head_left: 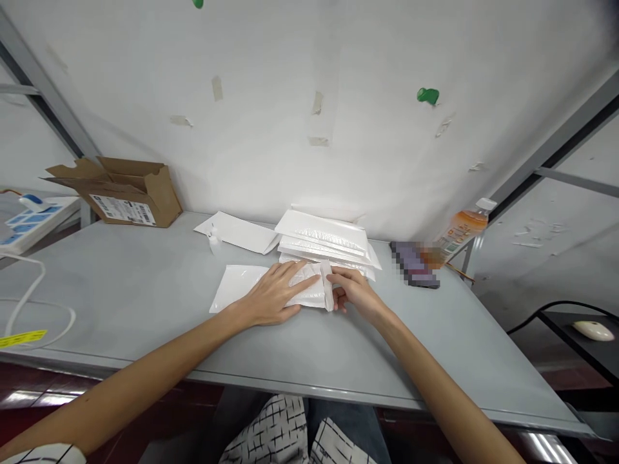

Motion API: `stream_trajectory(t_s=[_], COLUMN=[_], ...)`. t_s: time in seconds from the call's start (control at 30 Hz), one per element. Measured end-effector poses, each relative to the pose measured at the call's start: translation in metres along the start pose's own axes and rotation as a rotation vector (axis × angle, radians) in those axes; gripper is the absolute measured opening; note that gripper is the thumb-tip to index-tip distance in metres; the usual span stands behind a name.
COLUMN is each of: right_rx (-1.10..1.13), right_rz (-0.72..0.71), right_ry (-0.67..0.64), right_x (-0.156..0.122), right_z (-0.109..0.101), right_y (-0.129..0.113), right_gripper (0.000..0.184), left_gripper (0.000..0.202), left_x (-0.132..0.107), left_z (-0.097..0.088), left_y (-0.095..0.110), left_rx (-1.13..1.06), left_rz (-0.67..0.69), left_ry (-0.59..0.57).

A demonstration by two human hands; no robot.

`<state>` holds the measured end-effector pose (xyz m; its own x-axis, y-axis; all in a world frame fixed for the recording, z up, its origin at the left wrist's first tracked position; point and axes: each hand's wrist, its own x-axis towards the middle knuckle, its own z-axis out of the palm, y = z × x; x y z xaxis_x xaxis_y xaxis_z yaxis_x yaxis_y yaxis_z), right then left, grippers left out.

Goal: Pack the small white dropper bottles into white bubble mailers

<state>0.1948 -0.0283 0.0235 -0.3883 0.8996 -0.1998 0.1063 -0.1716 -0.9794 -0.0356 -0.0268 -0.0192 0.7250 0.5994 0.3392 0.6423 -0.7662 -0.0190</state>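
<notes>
A white padded envelope (236, 283) lies flat on the grey table (145, 283) before me. My left hand (278, 290) rests on it, palm down with the fingers spread. At its right end, a pale flap or strip stands up a little, and my right hand (355, 290) pinches there with curled fingers; the fingertips are partly hidden. Just behind, a pile of white padded envelopes (324, 232) leans in an untidy stack. To its left lies another flat white piece (236, 232), with a small crumpled clear scrap on its left end.
An open cardboard box (130, 190) stands at the back left. A phone-like dark object (413, 264), partly pixelated, and a bottle of orange drink (464, 225) are at the back right. A white cable (36, 283) crosses the left edge. The wall (271, 161) closes off the back.
</notes>
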Motion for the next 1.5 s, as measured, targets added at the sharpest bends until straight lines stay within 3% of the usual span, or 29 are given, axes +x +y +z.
stream_trajectory(t_s=[0.1, 0.23, 0.33, 0.57, 0.7, 0.87, 0.97, 1.1, 1.27, 1.5], right_rx=[0.014, -0.179, -0.247, -0.259, -0.18, -0.175, -0.272, -0.529, -0.594, -0.34], right_rz=[0.011, -0.021, -0.073, -0.35, -0.414, -0.439, -0.505, -0.71, -0.742, -0.552], right_ry=[-0.002, -0.055, -0.072, 0.141, 0.323, 0.496, 0.582, 0.732, 0.676, 0.45], right_x=[0.001, 0.002, 0.003, 0.006, 0.005, 0.001, 0.001, 0.003, 0.005, -0.001], right_z=[-0.002, 0.001, 0.005, 0.005, 0.002, -0.009, -0.016, -0.023, -0.027, -0.033], right_y=[0.002, 0.006, 0.009, 0.009, 0.005, 0.002, 0.003, 0.008, 0.012, 0.004], right_gripper=[0.028, 0.029, 0.026, 0.023, 0.011, 0.023, 0.041, 0.043, 0.04, 0.041], left_gripper=[0.071, 0.064, 0.077, 0.046, 0.042, 0.046, 0.054, 0.063, 0.066, 0.059], left_x=[0.0, 0.002, 0.004, 0.008, 0.007, 0.005, 0.003, 0.003, 0.003, 0.005], left_z=[0.0, -0.001, -0.005, -0.017, -0.021, -0.016, -0.013, -0.013, -0.013, -0.014], left_y=[0.001, 0.003, 0.005, -0.001, -0.008, -0.015, -0.015, -0.011, -0.006, -0.01], left_rx=[0.002, 0.025, 0.008, -0.028, -0.099, -0.193, -0.275, -0.432, -0.553, -0.699], left_rz=[-0.016, -0.073, -0.073, -0.113, -0.146, -0.191, -0.212, -0.244, -0.279, -0.316], left_ry=[0.026, 0.161, 0.278, 0.494, 0.474, 0.433, 0.389, 0.264, 0.195, 0.255])
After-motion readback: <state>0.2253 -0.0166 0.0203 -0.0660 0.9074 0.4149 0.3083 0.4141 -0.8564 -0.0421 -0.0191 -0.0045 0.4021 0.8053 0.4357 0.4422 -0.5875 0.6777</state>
